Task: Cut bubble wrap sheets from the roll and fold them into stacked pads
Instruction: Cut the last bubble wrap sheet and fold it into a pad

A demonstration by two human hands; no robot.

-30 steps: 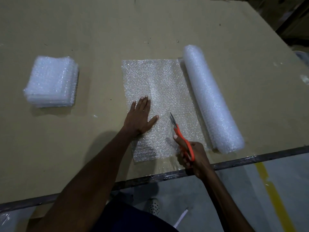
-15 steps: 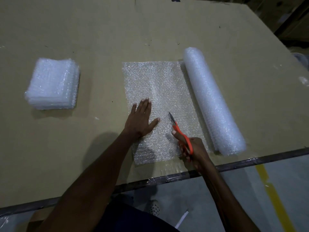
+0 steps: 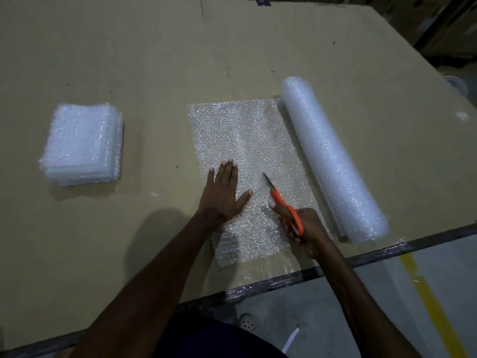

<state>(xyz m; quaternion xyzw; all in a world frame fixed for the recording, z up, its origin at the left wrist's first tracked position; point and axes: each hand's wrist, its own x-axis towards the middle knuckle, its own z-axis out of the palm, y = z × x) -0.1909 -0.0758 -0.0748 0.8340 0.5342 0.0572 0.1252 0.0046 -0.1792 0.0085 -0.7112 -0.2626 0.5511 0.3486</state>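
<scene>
On brown cardboard tabletop (image 3: pixel 154 60), left hand (image 3: pixel 224 192) flat; right hand (image 3: pixel 304 228) grips scissors (image 3: pixel 284 202).

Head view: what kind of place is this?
Probably a packing or warehouse workbench: a big cardboard-covered table, a bubble wrap roll, a stack of folded pads, and yellow floor tape.

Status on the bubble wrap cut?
Left hand flat on unrolled sheet. Right hand grips orange scissors, mid-cut. Roll alongside, nothing blocking.

orange-handled scissors (image 3: pixel 284 204), clear dimpled bubble wrap sheet (image 3: pixel 247 140), whitish roll (image 3: pixel 327 156), tan table (image 3: pixel 154 60)
</scene>
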